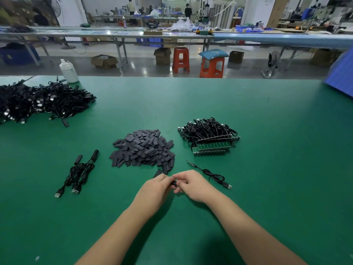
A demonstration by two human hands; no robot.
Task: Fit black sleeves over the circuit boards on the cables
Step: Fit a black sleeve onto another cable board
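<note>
My left hand (pixel 155 186) and my right hand (pixel 191 183) meet over the green table, both pinching a small black piece (pixel 174 183) between their fingertips; most of it is hidden. A black sleeve (pixel 157 173) pokes out above my left fingers. A black cable (pixel 212 175) with a USB plug trails from my right hand to the right. Just beyond my hands lies a heap of flat black sleeves (pixel 143 148). Right of the heap sits a bundle of cables with green circuit boards (pixel 210 138) in a row.
Two sleeved cables (pixel 79 173) lie to the left. A big pile of black cables (pixel 40 101) fills the far left, with a white bottle (pixel 68 70) behind it. A blue box (pixel 342 79) stands at the far right edge of the green table (pixel 267 188).
</note>
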